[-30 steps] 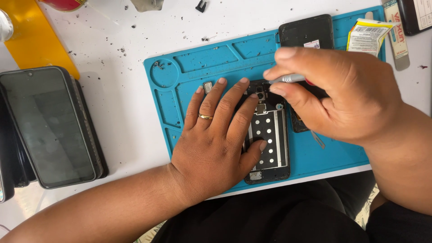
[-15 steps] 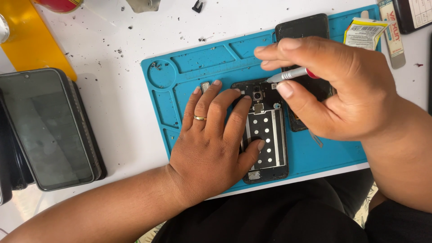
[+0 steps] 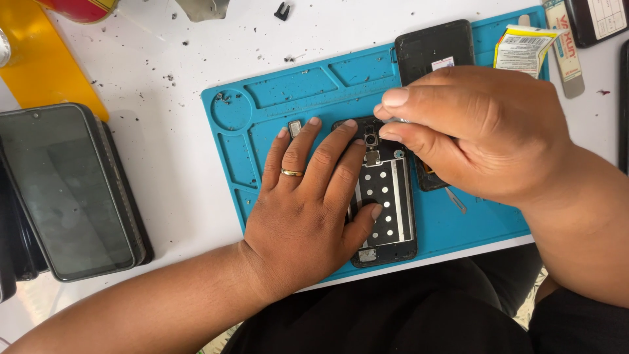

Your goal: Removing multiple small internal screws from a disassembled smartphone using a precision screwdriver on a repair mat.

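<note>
Right hand [image 3: 478,134] now shifted left and lower than half second ago, fingertips pinching thin metal tool [image 3: 392,121] over top edge of opened phone [image 3: 386,203]. Left hand [image 3: 308,210] flat, fingers spread, pressing phone down, not gripping. Phone lies mid blue mat [image 3: 295,85]. Mat's left compartments bare; stacked phones [image 3: 65,190] lie well apart at left.

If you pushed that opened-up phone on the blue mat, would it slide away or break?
The opened phone would probably stay put: the left hand lies flat on it, and the blue mat looks grippy. It looks stiff and flat, so unlikely to roll. Its bare insides seem fragile, especially the small camera part.
</note>
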